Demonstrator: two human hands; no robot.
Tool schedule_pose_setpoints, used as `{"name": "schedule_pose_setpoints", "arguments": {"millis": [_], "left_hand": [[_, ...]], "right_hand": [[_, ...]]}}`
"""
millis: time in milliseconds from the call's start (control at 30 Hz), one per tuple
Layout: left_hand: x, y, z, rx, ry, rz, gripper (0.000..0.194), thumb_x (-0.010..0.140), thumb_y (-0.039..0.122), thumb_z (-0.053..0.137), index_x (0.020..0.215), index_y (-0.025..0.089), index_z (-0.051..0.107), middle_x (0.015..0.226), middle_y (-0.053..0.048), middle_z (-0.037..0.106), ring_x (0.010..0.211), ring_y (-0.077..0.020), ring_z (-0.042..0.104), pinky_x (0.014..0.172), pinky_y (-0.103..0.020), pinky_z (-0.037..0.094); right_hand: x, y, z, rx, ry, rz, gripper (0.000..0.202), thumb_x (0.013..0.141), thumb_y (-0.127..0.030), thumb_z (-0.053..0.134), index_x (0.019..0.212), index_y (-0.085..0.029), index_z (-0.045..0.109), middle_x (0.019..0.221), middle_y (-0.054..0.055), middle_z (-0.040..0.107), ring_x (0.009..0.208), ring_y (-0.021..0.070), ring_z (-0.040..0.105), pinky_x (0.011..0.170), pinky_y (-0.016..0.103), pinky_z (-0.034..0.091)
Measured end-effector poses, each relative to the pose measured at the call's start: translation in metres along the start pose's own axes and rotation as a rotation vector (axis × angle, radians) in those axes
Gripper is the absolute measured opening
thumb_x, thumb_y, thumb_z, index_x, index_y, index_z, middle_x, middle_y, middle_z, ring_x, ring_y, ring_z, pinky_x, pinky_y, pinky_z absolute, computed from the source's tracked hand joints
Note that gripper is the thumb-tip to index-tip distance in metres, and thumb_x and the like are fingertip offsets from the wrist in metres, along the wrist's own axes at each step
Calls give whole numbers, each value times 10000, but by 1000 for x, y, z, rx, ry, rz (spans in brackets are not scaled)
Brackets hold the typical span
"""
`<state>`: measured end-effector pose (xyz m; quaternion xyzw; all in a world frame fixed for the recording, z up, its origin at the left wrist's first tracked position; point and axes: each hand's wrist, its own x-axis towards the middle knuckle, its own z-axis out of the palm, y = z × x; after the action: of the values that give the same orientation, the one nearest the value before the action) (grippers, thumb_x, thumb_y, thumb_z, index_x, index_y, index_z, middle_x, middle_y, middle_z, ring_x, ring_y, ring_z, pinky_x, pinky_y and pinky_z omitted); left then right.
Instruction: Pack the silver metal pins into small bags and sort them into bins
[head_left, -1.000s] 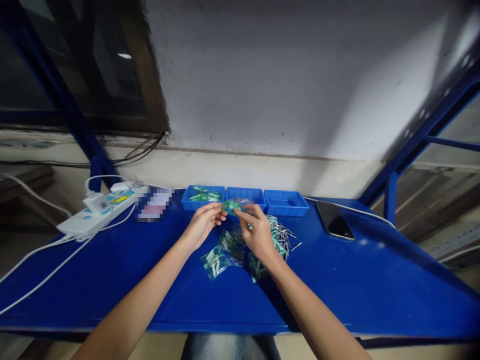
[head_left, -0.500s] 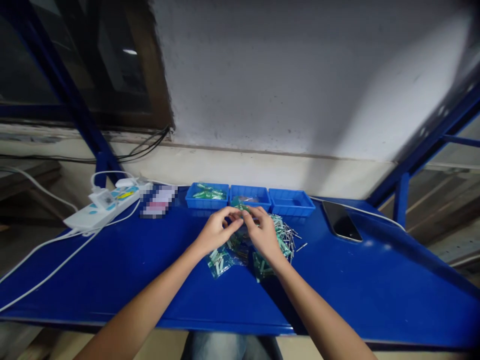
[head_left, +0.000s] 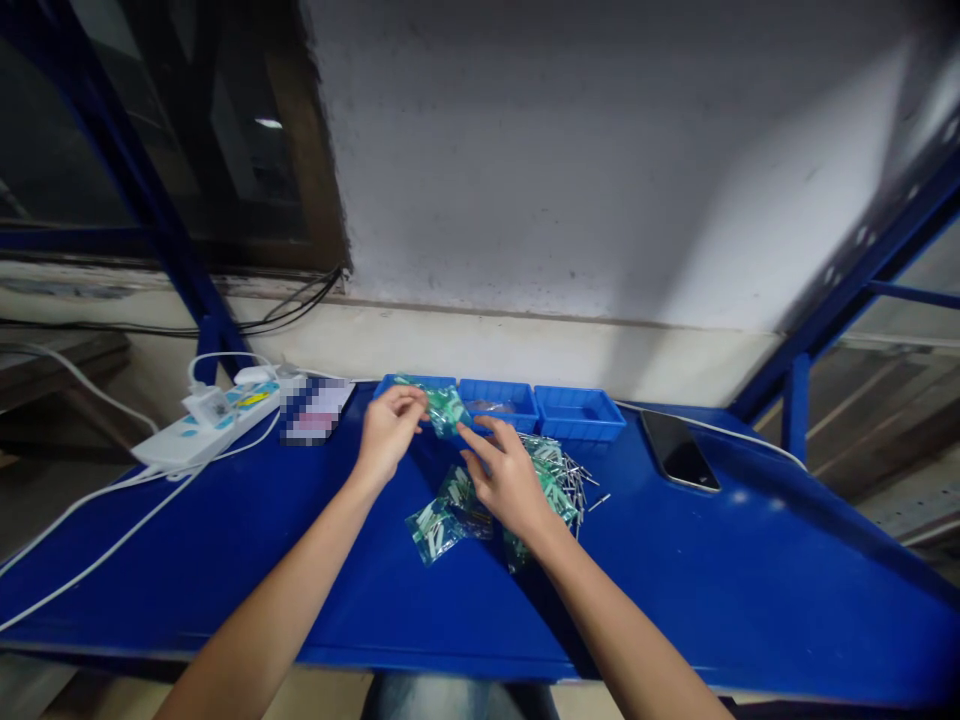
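My left hand [head_left: 391, 430] pinches the edge of a small clear-green plastic bag [head_left: 445, 410], held up in front of the left blue bin [head_left: 386, 383]. My right hand [head_left: 506, 475] is open with fingers spread, its index fingertip at or very near the bag's lower right corner. Below the hands lie filled plastic bags [head_left: 433, 530] with pale green sticks inside. Partly hidden by my right hand is a pile of thin metal pins [head_left: 576, 490] and more green bags [head_left: 553, 490].
The middle blue bin [head_left: 499, 400] holds clear plastic, and the right blue bin [head_left: 579, 412] stands beside it. A phone [head_left: 679, 450] lies at the right. Far left are a white power strip [head_left: 210, 420] with cables and a blurred-out item [head_left: 319, 410]. A wall [head_left: 525, 200] rises behind the blue table [head_left: 675, 590].
My hands have come apart. The left has moved left with the bag, which now shows in full view; the right has opened and shifted slightly down. The camera view has tilted slightly.
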<state>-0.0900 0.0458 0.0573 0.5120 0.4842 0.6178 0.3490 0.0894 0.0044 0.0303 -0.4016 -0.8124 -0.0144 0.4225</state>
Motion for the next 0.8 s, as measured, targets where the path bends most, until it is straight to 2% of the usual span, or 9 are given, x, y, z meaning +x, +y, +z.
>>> {"name": "schedule_pose_setpoints", "arguments": {"millis": [67,133,200,267,367,467,533,667,800], "left_hand": [[19,7,-9,119,196,143,149,709,259,588,812,152,589,669,-2,596,621,-136,590,536,-213,430],[35,15,-15,305,376,370,140,765,231,529,863,157,596,768,-28,623,720,-149,598,672,-249,460],[43,16,-14,539,436,549,156,805,205,488,899,168,606,875,-54,636,823,-174,591,791,-292,441],[40,8,-6,769,329,624,169,813,171,474,894,184,622,915,-64,643,882,-204,580,826,-314,423],[19,-16,11,965,46,589,174,829,178,473,893,211,632,892,-61,661,880,-224,579,760,-306,438],[-6,-35,26,940,-134,615,210,858,243,471,1019,223,605,1010,-62,650,973,-231,549,824,-324,433],[-17,-39,33,880,-221,634,225,871,253,453,1047,223,590,1035,-59,636,987,-223,539,861,-333,423],[-23,-35,39,824,-304,622,197,877,255,439,981,217,603,953,-54,631,930,-215,546,837,-335,427],[-19,-34,35,859,-184,616,188,865,260,458,976,205,600,1029,-83,600,1015,-252,507,875,-378,393]], "right_hand": [[1,1,-3,15,27,34,361,875,-217,461,1223,-246,551,1169,114,498,1016,228,511,846,382,481],[2,5,-7,21,68,75,335,873,-237,466,1189,-233,575,1138,116,502,1008,229,512,844,380,478],[4,9,-10,28,103,113,308,871,-253,467,1148,-228,598,1097,112,510,1009,230,508,849,381,471],[5,13,-12,35,119,146,284,870,-266,467,1107,-220,617,1059,106,516,1004,228,508,866,383,460],[5,16,-14,33,108,192,264,869,-286,470,1061,-211,634,1027,101,523,993,227,510,884,381,442],[5,21,-14,6,59,227,260,873,-309,467,1042,-217,642,1004,96,536,976,230,511,883,385,431],[4,24,-14,-38,-2,232,267,876,-324,464,1036,-214,647,973,96,550,945,233,513,873,395,422],[0,34,-9,-193,-142,252,279,862,-339,488,1044,-201,649,933,111,578,931,248,506,852,399,401],[-6,41,-4,-315,-270,339,318,829,-366,541,1094,-211,624,998,128,590,959,268,508,816,393,396]]}}
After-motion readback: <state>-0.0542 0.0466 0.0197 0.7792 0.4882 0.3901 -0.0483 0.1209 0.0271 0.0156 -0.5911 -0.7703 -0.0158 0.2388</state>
